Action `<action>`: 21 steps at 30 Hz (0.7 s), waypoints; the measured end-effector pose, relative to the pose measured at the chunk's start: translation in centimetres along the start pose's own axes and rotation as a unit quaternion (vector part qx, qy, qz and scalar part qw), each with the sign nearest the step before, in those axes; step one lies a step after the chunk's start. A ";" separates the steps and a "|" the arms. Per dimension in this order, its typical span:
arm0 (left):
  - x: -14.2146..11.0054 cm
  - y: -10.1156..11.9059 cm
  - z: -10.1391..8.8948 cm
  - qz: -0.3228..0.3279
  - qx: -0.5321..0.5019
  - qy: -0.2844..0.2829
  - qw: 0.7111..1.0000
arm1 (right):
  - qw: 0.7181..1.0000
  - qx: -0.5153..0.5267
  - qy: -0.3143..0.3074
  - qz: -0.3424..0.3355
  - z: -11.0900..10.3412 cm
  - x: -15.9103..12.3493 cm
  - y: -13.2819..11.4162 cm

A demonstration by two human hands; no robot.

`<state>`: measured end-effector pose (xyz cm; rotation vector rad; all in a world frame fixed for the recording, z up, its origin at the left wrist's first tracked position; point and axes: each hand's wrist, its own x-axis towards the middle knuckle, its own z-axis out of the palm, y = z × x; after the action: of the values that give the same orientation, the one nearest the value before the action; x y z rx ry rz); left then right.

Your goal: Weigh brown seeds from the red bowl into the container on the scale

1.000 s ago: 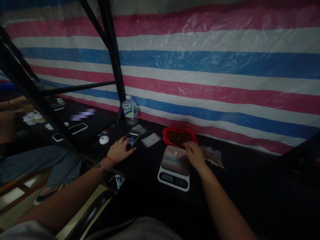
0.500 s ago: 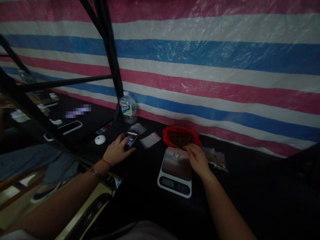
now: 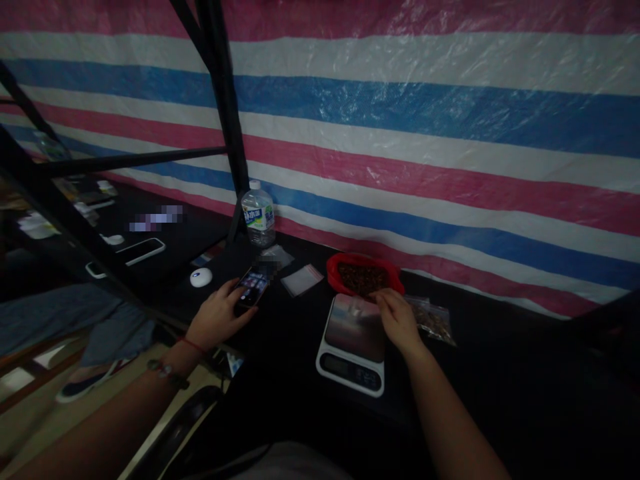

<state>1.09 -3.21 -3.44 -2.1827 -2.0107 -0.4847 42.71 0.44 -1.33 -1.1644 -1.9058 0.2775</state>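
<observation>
My left hand [image 3: 215,315] is closed around the near end of a smartphone [image 3: 253,285], thumb along one side and fingers along the other. The phone's screen is lit. My right hand [image 3: 399,320] has its fingertips pinched at the near edge of a red plastic bag [image 3: 336,274] holding small dark brown pieces [image 3: 363,276]. Whatever is between those fingertips is hidden. Beside that hand is a white kitchen scale [image 3: 326,363] with a shiny plate. Small clear bags [image 3: 434,322] with brown bits in them lie just right of the hand.
Flat clear zip bags [image 3: 303,280] lie between phone and scale. A large plastic bottle [image 3: 258,217] stands behind, by a black metal frame [image 3: 227,113]. A white rounded object [image 3: 201,277] sits at left. Another phone [image 3: 141,251] and a person's legs [image 3: 107,327] are farther left.
My left hand has drawn back toward the lower left, and the phone has shifted that way with it. My right hand has stayed almost in place at the red bag's edge.
</observation>
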 end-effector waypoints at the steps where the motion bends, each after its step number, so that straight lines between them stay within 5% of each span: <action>1: 0.2 0.1 0.0 -0.005 0.002 0.007 1.000 | 1.000 0.001 0.001 0.002 0.0 0.0 0.1; 21: 2.0 0.7 0.4 -0.015 0.024 -0.004 1.000 | 1.000 0.001 -0.002 -0.009 -0.2 0.0 0.0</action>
<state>1.99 -1.30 -3.13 -2.1319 -2.0398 -0.4271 42.80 0.39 -1.21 -1.1456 -1.9182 0.2707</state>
